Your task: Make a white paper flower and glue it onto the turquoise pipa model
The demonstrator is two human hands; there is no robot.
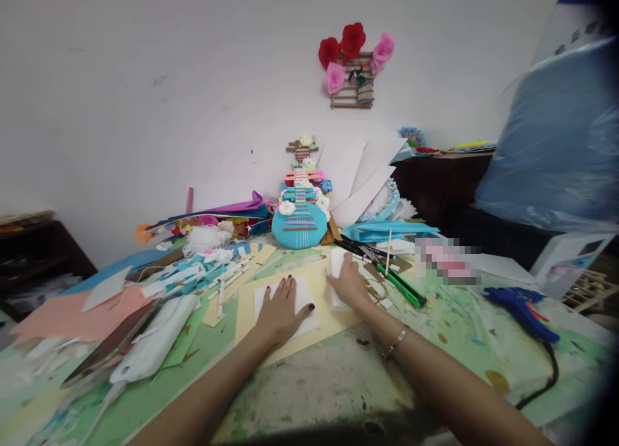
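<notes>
My left hand (279,312) lies flat with fingers stretched on a square white sheet (304,294). Under that sheet is a larger cream sheet of card (245,314) on the table. My right hand (352,286) is curled around a thick white pad (337,264), perhaps a stack of paper, at the right part of the cream card; the hand is slightly blurred. Just beyond my right wrist are the gold handles of a pair of scissors (380,292) and a green utility knife (402,286).
A blue glue gun (520,310) with its cord lies at right. At left are a white power strip (157,339), a dark flat device (109,346) and paper scraps (203,269). A turquoise lute-shaped craft (298,230) stands against the wall behind.
</notes>
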